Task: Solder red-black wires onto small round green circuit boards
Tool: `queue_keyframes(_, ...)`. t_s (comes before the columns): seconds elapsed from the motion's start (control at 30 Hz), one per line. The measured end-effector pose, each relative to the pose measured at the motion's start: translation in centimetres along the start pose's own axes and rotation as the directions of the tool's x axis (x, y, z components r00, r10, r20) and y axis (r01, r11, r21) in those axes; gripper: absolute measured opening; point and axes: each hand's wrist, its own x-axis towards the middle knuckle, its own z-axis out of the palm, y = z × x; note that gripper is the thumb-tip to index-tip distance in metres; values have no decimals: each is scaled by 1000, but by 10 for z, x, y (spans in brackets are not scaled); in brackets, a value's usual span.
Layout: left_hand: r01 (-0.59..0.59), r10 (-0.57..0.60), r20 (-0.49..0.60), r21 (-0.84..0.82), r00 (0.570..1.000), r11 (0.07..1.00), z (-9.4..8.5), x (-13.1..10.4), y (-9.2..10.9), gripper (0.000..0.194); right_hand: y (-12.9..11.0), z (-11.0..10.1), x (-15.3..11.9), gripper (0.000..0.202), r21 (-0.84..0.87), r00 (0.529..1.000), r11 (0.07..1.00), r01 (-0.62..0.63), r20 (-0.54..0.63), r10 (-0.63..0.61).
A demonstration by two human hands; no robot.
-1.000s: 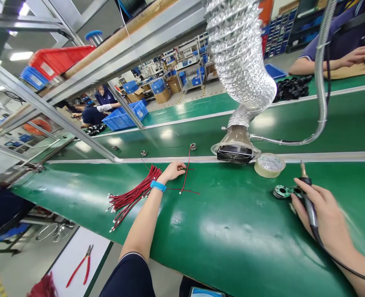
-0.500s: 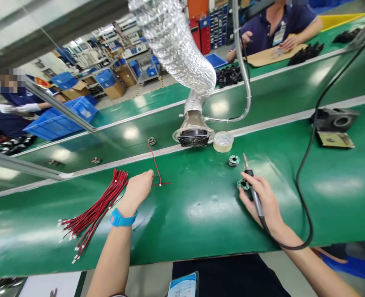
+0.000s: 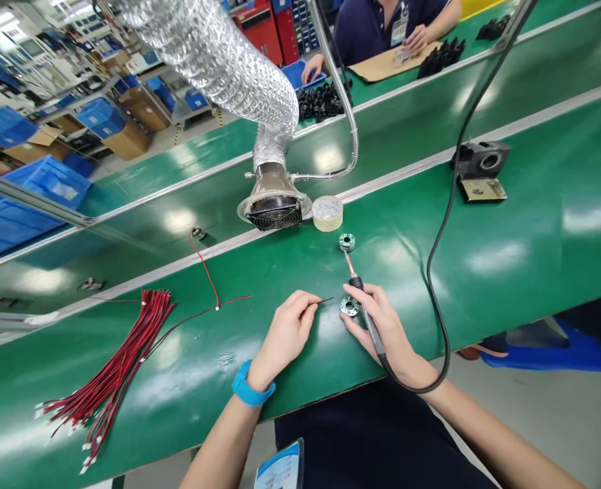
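Observation:
My left hand [image 3: 293,326], with a blue wristband, is closed in a pinch on a thin dark wire [image 3: 326,299]. The wire's free end points right, toward a small ring-shaped green circuit part [image 3: 350,305]. My right hand [image 3: 384,333] grips a soldering iron [image 3: 374,329] and holds that ring part between thumb and finger. The iron's tip points away from me, close to a second ring part [image 3: 347,242] on the bench; whether they touch I cannot tell. A bundle of red and black wires [image 3: 121,367] with white connectors lies to the left.
A fume extractor [image 3: 274,207] on a silver duct hangs beyond my hands. Beside it stands a roll of tape [image 3: 327,214]. The soldering iron stand [image 3: 483,163] sits at the right, with the iron's cable looping nearby. A person [image 3: 381,30] works across the belt.
My left hand has moved from beside the wires toward the ring part in my right hand, carrying the thin dark wire. My right hand keeps its grip. The view has shifted right.

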Motion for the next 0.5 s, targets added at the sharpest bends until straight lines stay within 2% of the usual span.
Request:
queue_keyframes(0.07, 29, -32, -41, -65, 999, 997, 11, 3, 3, 19, 1, 1, -1, 55, 22, 1000, 1000, 12, -6, -12)
queue_keyframes(0.2, 76, -85, -65, -135, 994, 988, 12, 8, 6, 15, 6, 1, -2, 58, 110, 999, 994, -14, 47, 8)
queue_keyframes(0.33, 143, -154, -24, -248, 988, 958, 14, 14, 11, 14, 8, 2, -3, 62, 183, 994, 981, -72, 98, 54)
queue_keyframes(0.5, 171, -183, 0, -354, 983, 919, 26, 19, 19, 14, 6, 2, -2, 58, 184, 995, 979, -86, 74, 74)
